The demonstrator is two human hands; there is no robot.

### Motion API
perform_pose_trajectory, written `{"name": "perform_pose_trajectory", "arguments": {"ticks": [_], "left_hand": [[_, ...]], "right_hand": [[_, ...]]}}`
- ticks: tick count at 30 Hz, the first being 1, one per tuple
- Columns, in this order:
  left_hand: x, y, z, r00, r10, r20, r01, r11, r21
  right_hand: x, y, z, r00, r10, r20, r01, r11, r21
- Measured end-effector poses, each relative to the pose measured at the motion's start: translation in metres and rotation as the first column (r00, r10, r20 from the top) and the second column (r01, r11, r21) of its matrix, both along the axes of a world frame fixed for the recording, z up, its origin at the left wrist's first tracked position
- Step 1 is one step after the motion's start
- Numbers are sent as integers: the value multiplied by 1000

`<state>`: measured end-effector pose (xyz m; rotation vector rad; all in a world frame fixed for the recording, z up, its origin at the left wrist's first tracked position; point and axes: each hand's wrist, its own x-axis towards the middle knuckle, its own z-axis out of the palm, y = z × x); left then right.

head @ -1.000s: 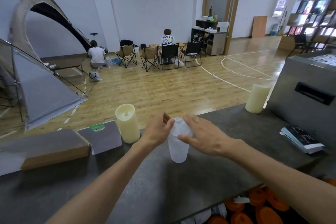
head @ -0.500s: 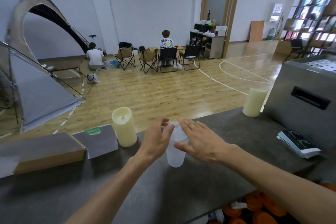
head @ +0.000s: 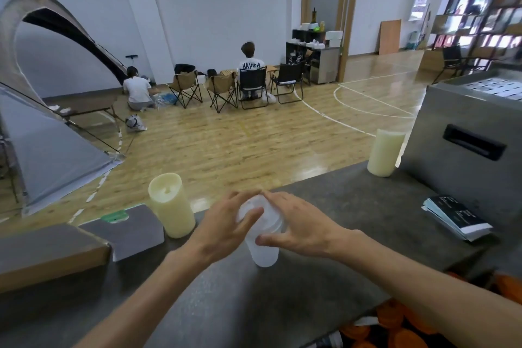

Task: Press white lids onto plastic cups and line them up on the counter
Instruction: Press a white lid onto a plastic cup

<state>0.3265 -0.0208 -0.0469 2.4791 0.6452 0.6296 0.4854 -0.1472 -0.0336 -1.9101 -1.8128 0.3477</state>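
Head view shows a translucent frosted plastic cup (head: 264, 251) standing upright on the dark grey counter (head: 226, 305), directly in front of the person, with a white round lid (head: 254, 210) sitting on its rim. Both hands meet over the top of it. The left hand (head: 223, 230) comes from the near left, thumb laid across the lid and fingers curved round the far side of the rim. The right hand (head: 300, 230) comes from the near right, its fingers fairly straight and spread over the lid and its thumb touching the cup wall lower down. Whether the lid is fully seated cannot be told, since the hands cover most of the rim. The cup's long axis runs straight up, so the push should go straight down along it; both hands sit equally close, one on each side. Just left of the cup stands a cream pillar candle (head: 171, 205), with a grey flat pad (head: 127, 232) beside that. A second cream candle (head: 384, 151) stands well apart to the far right, beside a grey metal box (head: 466, 155). No other lidded cups are in view.
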Motion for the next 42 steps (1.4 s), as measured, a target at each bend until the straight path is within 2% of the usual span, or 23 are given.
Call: {"name": "perform_pose_trajectory", "arguments": {"ticks": [3, 8, 10, 14, 16, 19, 22, 25, 28, 30, 38, 42], "left_hand": [[18, 0, 9, 998, 62, 29, -63, 996, 66], [33, -15, 3, 999, 28, -32, -22, 984, 176], [36, -20, 5, 998, 48, -43, -40, 985, 170], [39, -32, 8, 983, 42, -180, -33, 998, 53], [54, -38, 14, 976, 36, -217, -26, 998, 49], [103, -38, 29, 973, 1, -232, 20, 996, 89], [172, -21, 36, 971, -58, -233, 78, 994, 76], [235, 2, 37, 972, -78, -222, 77, 997, -12], [277, 15, 37, 985, -67, -157, 41, 985, -167], [294, 19, 34, 987, -46, -154, 12, 976, -217], [304, 18, 29, 993, -41, -109, 2, 942, -337], [298, 17, 32, 988, -9, -152, -43, 939, -340]], "right_hand": [[15, 1, 1, 998, 27, -54, -25, 999, 32], [43, 0, -4, 988, 72, -137, -67, 997, 41], [47, -2, -6, 983, 101, -151, -96, 994, 45], [67, -1, -8, 977, 93, -190, -88, 996, 34], [92, -6, -1, 978, 80, -193, -75, 997, 32], [140, -18, 19, 982, 71, -175, -75, 997, -14], [195, -19, 34, 997, 0, -84, -7, 997, -78], [241, -6, 45, 997, -78, 22, 80, 989, -123], [273, 8, 53, 992, -113, 63, 123, 974, -191], [287, 16, 52, 989, -125, 73, 139, 962, -233], [304, 27, 39, 992, -129, 15, 128, 953, -276], [303, 31, 41, 989, -143, 44, 149, 937, -315]]}}
